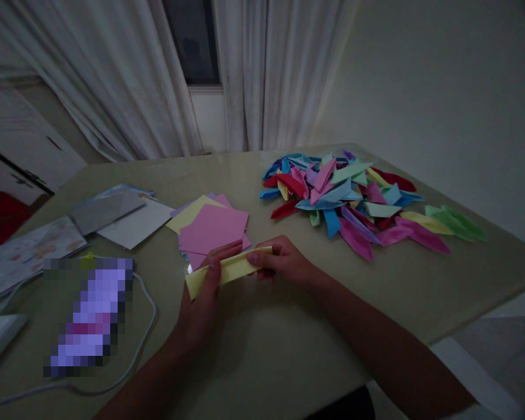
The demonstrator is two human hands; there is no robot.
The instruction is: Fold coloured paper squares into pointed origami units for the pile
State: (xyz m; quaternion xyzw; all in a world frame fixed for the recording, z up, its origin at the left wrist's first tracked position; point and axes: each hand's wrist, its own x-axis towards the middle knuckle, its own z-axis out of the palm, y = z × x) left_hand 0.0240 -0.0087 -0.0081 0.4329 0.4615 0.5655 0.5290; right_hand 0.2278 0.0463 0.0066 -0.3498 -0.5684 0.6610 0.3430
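Note:
A strip of folded yellow paper (234, 269) is stretched between my two hands, low over the table. My left hand (205, 286) grips its left end, thumb on top and fingers behind. At the other end, my right hand (282, 259) pinches the strip between thumb and fingers. Just beyond my left hand lies a loose stack of coloured paper sheets (214, 227), pink on top with yellow and purple showing beneath. A heap of folded paper pieces (332, 192) in pink, blue, red, green and yellow spreads across the table to the right of the stack.
On the left lie a pixelated phone-like device (90, 318), a white cable (151, 315), flat paper packets (109, 210) and a printed booklet (32, 254). The table (289, 350) ends at a right edge. Curtains (280, 76) hang behind it, beside a wall (441, 87).

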